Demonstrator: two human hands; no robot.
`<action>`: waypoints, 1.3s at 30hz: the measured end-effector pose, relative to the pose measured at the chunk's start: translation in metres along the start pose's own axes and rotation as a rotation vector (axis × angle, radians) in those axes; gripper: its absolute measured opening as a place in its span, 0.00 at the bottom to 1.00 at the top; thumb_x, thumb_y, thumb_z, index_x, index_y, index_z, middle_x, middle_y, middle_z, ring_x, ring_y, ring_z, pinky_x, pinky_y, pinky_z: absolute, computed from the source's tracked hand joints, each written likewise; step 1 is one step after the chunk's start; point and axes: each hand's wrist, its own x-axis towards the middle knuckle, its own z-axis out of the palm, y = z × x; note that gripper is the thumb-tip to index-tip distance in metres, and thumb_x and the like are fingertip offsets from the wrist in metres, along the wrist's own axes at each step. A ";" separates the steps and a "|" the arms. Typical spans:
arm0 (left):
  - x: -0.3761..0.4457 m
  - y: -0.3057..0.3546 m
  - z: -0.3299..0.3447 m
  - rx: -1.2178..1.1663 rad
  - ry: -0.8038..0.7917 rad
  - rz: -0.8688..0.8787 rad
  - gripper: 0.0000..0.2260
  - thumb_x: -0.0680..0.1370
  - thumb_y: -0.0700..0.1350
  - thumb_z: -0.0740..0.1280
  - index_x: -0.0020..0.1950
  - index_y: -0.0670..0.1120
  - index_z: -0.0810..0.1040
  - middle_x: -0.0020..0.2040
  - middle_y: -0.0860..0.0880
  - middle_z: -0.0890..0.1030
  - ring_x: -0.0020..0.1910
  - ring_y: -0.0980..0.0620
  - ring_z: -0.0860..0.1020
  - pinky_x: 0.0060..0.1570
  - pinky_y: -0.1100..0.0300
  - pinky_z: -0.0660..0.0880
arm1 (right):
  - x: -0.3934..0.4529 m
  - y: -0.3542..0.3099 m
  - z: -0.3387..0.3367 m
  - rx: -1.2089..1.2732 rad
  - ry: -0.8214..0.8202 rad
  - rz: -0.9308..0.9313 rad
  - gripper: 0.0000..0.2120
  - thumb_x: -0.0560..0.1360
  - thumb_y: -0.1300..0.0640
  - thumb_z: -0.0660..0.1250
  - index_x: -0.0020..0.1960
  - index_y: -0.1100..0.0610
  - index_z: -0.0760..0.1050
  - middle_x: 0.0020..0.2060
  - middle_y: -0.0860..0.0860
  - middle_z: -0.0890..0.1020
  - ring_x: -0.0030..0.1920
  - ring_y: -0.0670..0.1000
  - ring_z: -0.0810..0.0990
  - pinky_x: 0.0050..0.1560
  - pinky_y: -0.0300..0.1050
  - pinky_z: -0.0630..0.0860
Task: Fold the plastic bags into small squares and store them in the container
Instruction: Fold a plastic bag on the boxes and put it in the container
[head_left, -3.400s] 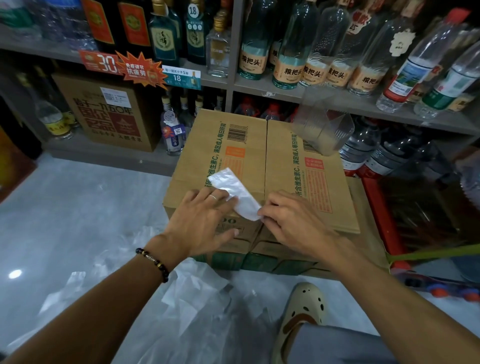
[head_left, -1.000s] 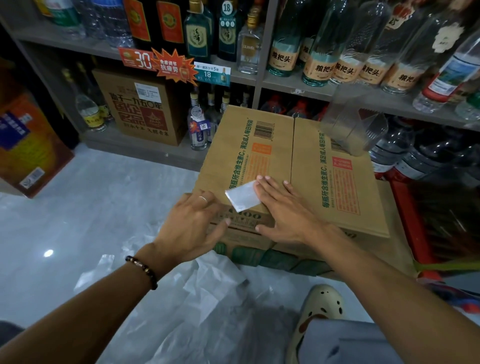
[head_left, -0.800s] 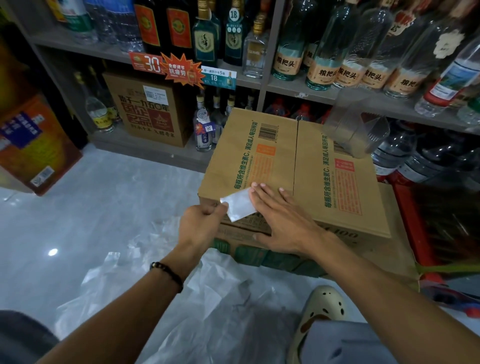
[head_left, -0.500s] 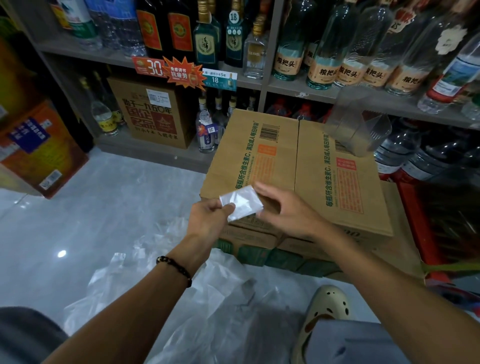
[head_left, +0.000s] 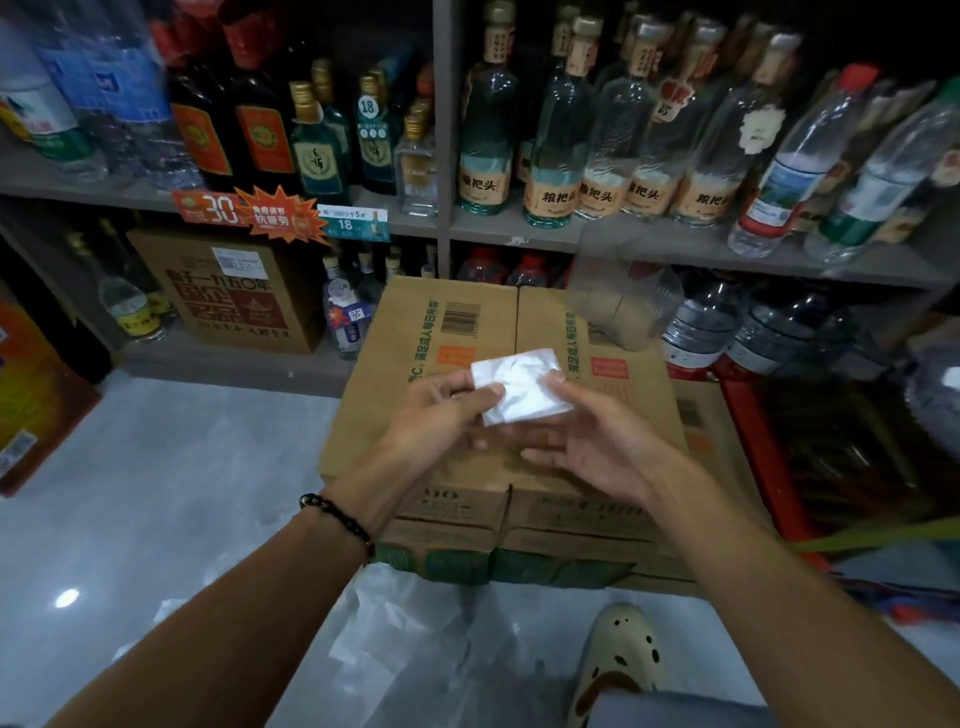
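Lifted off the box (head_left: 467, 467) since 1 second ago, the square (head_left: 524, 384) now hangs in the air between your hands instead of lying flat under your right palm. Nearest you, more loose bags (head_left: 415, 649) lie crumpled on the floor beside your shoe (head_left: 618, 660), still to be folded. Above the box, your left hand (head_left: 441, 410) pinches the square's left edge between thumb and fingers, and your right hand (head_left: 582, 447) holds the right edge at the thumb, its other fingers loosely spread beneath. Both hands are close together, clamped on the same piece. Farther back, the clear container (head_left: 623, 296) sits on the box's far right corner, below the shelf (head_left: 675, 249) of bottles. Thin plastic springs back, so if you ease either pinch the folds can open. The container looks light and near the edge; a careless push while dropping the square in could tip it off.
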 end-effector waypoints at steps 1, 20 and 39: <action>0.006 0.006 0.007 0.009 -0.027 0.000 0.08 0.78 0.42 0.68 0.57 0.44 0.82 0.48 0.45 0.86 0.41 0.49 0.82 0.31 0.62 0.76 | -0.002 -0.003 -0.005 0.031 -0.007 -0.008 0.19 0.72 0.51 0.69 0.59 0.58 0.78 0.54 0.60 0.83 0.51 0.57 0.82 0.48 0.49 0.77; 0.175 0.054 0.125 1.044 0.020 0.417 0.40 0.74 0.50 0.72 0.77 0.55 0.49 0.49 0.49 0.82 0.48 0.48 0.80 0.51 0.50 0.78 | 0.008 -0.081 -0.147 -0.104 0.702 -0.400 0.08 0.75 0.66 0.70 0.54 0.64 0.79 0.41 0.59 0.81 0.32 0.47 0.75 0.30 0.38 0.73; 0.136 0.073 0.081 1.435 -0.029 0.763 0.23 0.72 0.57 0.74 0.57 0.49 0.66 0.49 0.47 0.80 0.47 0.46 0.79 0.47 0.50 0.77 | -0.018 -0.094 -0.100 -0.259 0.781 -0.537 0.08 0.75 0.67 0.70 0.45 0.55 0.79 0.35 0.52 0.82 0.30 0.46 0.77 0.33 0.39 0.77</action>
